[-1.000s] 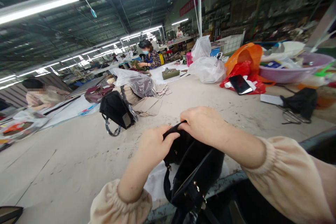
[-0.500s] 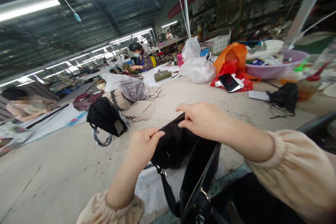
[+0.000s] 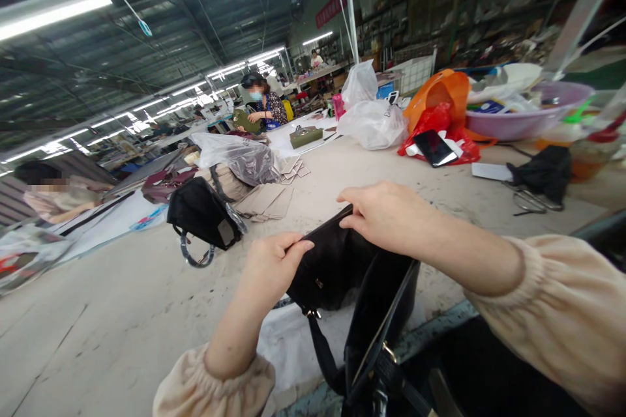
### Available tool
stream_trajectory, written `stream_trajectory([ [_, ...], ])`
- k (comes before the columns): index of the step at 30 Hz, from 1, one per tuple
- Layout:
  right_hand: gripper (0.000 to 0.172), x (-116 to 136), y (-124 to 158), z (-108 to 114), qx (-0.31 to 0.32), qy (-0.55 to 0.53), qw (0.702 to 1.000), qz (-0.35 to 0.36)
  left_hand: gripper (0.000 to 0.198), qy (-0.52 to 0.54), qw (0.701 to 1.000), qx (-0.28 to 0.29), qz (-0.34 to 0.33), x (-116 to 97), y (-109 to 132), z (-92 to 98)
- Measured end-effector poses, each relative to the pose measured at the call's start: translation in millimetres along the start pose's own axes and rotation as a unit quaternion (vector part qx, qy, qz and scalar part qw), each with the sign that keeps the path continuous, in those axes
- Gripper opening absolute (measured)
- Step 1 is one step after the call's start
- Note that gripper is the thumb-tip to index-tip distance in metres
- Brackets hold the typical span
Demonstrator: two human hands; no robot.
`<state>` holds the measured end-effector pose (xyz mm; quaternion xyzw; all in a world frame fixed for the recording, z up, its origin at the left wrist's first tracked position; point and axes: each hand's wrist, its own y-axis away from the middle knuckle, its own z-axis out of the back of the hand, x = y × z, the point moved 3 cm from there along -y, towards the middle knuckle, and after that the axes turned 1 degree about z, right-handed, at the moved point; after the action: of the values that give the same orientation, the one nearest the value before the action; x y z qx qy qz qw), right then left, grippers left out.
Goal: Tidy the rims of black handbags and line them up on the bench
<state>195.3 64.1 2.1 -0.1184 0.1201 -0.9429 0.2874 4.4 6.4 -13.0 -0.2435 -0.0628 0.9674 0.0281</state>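
A black handbag (image 3: 342, 273) stands at the near edge of the long worktable (image 3: 122, 300), its strap and metal fittings hanging toward me. My left hand (image 3: 274, 267) pinches the bag's top rim on the left, fingers closed. Farther along the same rim, at its far end, my right hand (image 3: 386, 215) grips with the thumb and fingers closed on it. Both sleeves are beige. A white sheet (image 3: 288, 345) lies under the bag.
Another black handbag (image 3: 200, 215) with a wrapped handle lies farther up the table beside stacked tan pieces (image 3: 267, 201) and a plastic bag (image 3: 239, 156). At the right are red and orange bags (image 3: 440, 117), a phone (image 3: 434, 147), a purple basin (image 3: 528, 118), scissors (image 3: 531, 203). Other people work at the left and far end.
My hands have spread apart along the bag's rim, stretching it open and flatter. The view shifted slightly; the bag now hangs lower over the table edge.
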Motion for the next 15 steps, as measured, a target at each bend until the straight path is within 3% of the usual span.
stream_trajectory([
  [15,0.022,1.5,-1.3,2.7,0.009,0.019,1.0,0.02,0.03,-0.02,1.0,0.0,-0.003,0.4,1.7,-0.7],
])
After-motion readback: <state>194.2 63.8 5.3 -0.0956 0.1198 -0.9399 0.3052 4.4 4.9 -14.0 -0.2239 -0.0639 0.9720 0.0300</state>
